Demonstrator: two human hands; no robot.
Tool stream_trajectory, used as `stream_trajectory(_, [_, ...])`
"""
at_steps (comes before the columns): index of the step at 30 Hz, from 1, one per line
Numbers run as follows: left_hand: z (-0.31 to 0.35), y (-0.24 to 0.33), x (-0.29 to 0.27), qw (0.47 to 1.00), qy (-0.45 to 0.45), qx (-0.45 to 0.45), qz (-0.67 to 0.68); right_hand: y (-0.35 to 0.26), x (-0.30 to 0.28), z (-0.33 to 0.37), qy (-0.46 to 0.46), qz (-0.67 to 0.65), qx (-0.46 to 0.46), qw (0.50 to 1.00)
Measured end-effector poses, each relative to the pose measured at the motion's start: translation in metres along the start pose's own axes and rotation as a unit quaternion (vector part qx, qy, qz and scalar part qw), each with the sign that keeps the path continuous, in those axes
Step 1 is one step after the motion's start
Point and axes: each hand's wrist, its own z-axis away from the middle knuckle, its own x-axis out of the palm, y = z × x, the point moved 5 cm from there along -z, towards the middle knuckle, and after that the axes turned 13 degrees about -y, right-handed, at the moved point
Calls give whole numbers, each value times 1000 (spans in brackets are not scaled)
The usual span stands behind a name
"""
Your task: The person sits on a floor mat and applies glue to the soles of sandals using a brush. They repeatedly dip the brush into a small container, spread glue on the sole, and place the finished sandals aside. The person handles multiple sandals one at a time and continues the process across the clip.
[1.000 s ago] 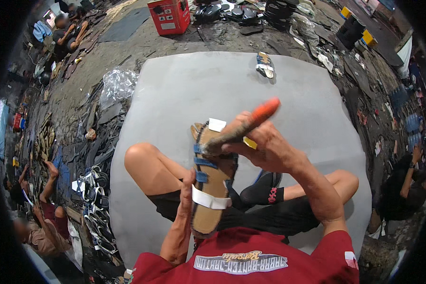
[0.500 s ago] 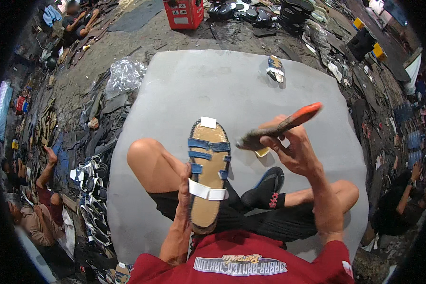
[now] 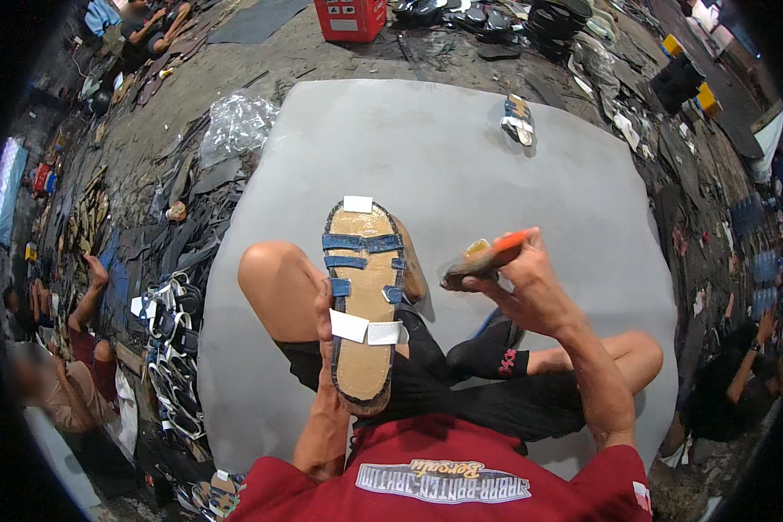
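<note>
My left hand (image 3: 324,317) holds up a sandal (image 3: 362,287) with a stitched tan footbed. Its thumb lies along the sandal's left edge, and the other fingers are hidden behind. Blue strap ends cross the tan face, with white pieces at the toe and lower down. To the right, my right hand (image 3: 531,283) grips a dark, elongated tool (image 3: 480,264) with an orange end; its exact kind is unclear. A small yellowish patch shows beside the tool. Tool and sandal are apart. A brownish shape behind the sandal is mostly hidden.
I sit cross-legged on a grey sheet (image 3: 452,157). A small sandal (image 3: 518,120) lies at its far right. Several sandals (image 3: 176,348) are heaped at the left. Scraps, a clear plastic bag (image 3: 237,129) and a red box (image 3: 351,19) lie beyond. Other people sit nearby at left and right.
The sandal has shifted left and slightly up in the picture. My right hand has lowered, and the tool's orange end has come down and left as the tool tilts less steeply.
</note>
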Motion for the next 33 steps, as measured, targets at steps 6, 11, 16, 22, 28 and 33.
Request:
stream_trajectory(6, [-8,2,18,995,61,-80,23,-20,23,-10,50,-24,-32,998])
stream_trajectory(11, [-7,10,13,994,99,-32,16,-32,-6,-8,58,67,-25,996])
stream_trajectory(16, [-7,11,15,991,83,-15,100,-18,20,-3,21,32,-27,999])
stream_trajectory(22, [-5,4,20,984,133,-75,-92,-56,26,-22,57,62,-92,992])
stream_trajectory(28, [-4,24,16,997,58,-14,45,-28,2,2,8,-3,6,1000])
stream_trajectory(33, [-8,-2,-2,974,65,-37,-213,-70,25,-33,42,44,-53,997])
